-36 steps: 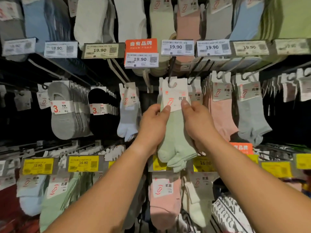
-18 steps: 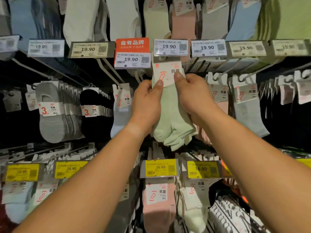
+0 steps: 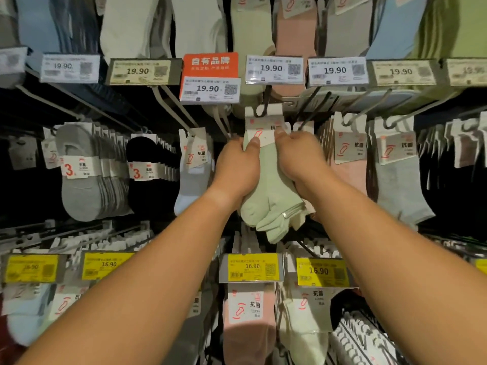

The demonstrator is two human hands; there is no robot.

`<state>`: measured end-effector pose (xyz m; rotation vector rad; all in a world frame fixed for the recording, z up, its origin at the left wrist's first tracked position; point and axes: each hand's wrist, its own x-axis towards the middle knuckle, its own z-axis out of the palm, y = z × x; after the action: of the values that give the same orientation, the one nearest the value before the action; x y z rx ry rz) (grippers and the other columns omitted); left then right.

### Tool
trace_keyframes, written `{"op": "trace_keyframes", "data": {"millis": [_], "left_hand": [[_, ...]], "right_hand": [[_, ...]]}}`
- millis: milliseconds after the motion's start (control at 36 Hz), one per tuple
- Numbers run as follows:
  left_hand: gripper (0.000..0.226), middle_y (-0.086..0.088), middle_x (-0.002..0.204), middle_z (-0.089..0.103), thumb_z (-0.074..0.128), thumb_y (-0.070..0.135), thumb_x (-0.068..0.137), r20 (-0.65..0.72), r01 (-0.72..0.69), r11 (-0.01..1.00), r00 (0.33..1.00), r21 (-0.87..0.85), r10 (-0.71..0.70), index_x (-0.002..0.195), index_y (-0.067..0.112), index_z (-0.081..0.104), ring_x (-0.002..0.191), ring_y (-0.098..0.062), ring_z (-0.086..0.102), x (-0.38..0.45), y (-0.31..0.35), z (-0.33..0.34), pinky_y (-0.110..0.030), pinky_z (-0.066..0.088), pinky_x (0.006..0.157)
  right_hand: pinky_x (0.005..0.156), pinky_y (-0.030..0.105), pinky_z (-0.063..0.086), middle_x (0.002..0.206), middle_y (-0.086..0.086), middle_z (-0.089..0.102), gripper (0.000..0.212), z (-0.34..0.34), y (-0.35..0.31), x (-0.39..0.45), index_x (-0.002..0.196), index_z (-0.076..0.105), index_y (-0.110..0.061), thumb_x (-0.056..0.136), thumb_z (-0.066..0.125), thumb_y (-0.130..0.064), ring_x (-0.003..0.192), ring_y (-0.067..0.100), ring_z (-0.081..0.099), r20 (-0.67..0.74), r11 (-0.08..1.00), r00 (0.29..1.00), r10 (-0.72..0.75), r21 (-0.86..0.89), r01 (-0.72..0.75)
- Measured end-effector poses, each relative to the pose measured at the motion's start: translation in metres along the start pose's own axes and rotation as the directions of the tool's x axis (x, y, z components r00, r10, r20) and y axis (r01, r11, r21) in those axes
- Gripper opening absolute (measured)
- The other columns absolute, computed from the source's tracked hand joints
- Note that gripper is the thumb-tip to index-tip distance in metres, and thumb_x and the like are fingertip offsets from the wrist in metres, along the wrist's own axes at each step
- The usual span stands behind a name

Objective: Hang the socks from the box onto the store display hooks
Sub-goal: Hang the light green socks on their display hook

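A pack of light green socks [image 3: 271, 204] with a white card header hangs at the middle of the display. The header's cut-out sits on a dark display hook [image 3: 265, 101] under the 19.90 price tags. My left hand [image 3: 237, 169] grips the pack's left side, thumb on the white card. On the pack's right side my right hand [image 3: 300, 156] pinches the card with thumb and fingers. The box is not in view.
Rows of hooks hold other sock packs: grey [image 3: 87, 175] and black [image 3: 147, 164] at left, light blue [image 3: 191, 180], pink [image 3: 347, 169] and grey-blue [image 3: 398, 185] at right. Yellow 16.90 tags [image 3: 253, 267] front a lower row of hooks that stick out toward me.
The green pack, held up in front of the price tags half a second ago, has come down and back, and its header now sits on the hook. Both hands kept hold of it.
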<state>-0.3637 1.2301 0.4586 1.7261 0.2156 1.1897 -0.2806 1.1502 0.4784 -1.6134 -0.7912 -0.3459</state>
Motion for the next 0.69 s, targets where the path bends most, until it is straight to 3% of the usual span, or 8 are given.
{"op": "trace_keyframes", "data": {"millis": [83,139,250,361,528,611,694], "left_hand": [[0.043,-0.012,0.127,0.065,0.043,0.043,0.105,0.007,0.042,0.962,0.999,0.270,-0.046,0.129,0.010,0.055,0.114,-0.033,0.061,0.013,-0.017,0.008,-0.037,0.050,0.095],[0.048,-0.016,0.132,0.061,0.039,0.048,0.106,0.034,0.082,0.906,0.994,0.415,-0.105,0.133,0.009,0.047,0.118,-0.036,0.059,0.016,-0.030,0.013,-0.040,0.049,0.096],[0.054,-0.013,0.133,0.059,0.046,0.048,0.103,0.123,0.152,0.839,0.960,0.522,-0.250,0.138,0.008,0.041,0.119,-0.035,0.059,0.018,-0.055,0.020,-0.035,0.047,0.090],[0.050,-0.011,0.134,0.060,0.057,0.034,0.101,0.232,0.131,0.772,0.911,0.622,-0.341,0.142,0.008,0.045,0.119,-0.032,0.060,0.019,-0.064,0.017,-0.039,0.053,0.097],[0.038,-0.016,0.121,0.067,0.055,0.031,0.103,0.312,0.020,0.636,0.859,0.771,-0.407,0.130,0.004,0.059,0.108,-0.033,0.067,0.009,-0.060,-0.005,-0.041,0.057,0.092],[0.040,-0.015,0.119,0.065,0.054,0.033,0.103,0.338,-0.107,0.475,0.835,0.873,-0.434,0.126,0.001,0.060,0.110,-0.032,0.064,-0.002,-0.053,-0.019,-0.035,0.052,0.087],[0.032,-0.009,0.099,0.063,0.058,0.030,0.097,0.346,-0.231,0.329,0.868,0.916,-0.355,0.117,0.007,0.068,0.086,-0.027,0.062,-0.011,-0.048,-0.031,-0.032,0.047,0.070]], "right_hand": [[0.080,0.031,0.039,0.124,0.012,0.062,0.051,0.018,0.015,0.007,0.126,0.057,-0.006,0.105,0.034,-0.046,0.112,0.034,0.058,0.010,0.983,0.996,0.085,-0.166,-0.082],[0.078,0.033,0.037,0.125,0.015,0.062,0.051,0.027,0.027,0.006,0.125,0.053,-0.007,0.104,0.031,-0.049,0.113,0.035,0.058,-0.002,0.972,0.993,0.116,-0.207,-0.114],[0.076,0.038,0.042,0.115,0.018,0.064,0.049,0.038,0.056,-0.007,0.126,0.045,-0.008,0.104,0.031,-0.049,0.105,0.037,0.061,-0.006,0.945,0.992,0.123,-0.305,-0.119],[0.074,0.036,0.037,0.119,0.021,0.062,0.047,0.038,0.075,-0.015,0.123,0.045,-0.004,0.105,0.034,-0.046,0.109,0.039,0.059,0.070,0.906,0.979,0.190,-0.397,-0.147],[0.076,0.032,0.038,0.124,0.017,0.061,0.051,0.028,0.076,-0.032,0.125,0.056,-0.005,0.103,0.038,-0.048,0.112,0.034,0.058,0.209,0.738,0.937,0.280,-0.671,-0.071],[0.075,0.033,0.039,0.121,0.018,0.063,0.053,0.017,0.065,-0.047,0.118,0.060,-0.004,0.101,0.044,-0.051,0.110,0.034,0.059,0.193,0.680,0.945,0.263,-0.732,-0.039],[0.070,0.030,0.038,0.112,0.017,0.065,0.046,0.004,0.051,-0.073,0.104,0.059,-0.004,0.099,0.050,-0.049,0.104,0.034,0.060,0.166,0.640,0.968,0.190,-0.768,0.006]]}}
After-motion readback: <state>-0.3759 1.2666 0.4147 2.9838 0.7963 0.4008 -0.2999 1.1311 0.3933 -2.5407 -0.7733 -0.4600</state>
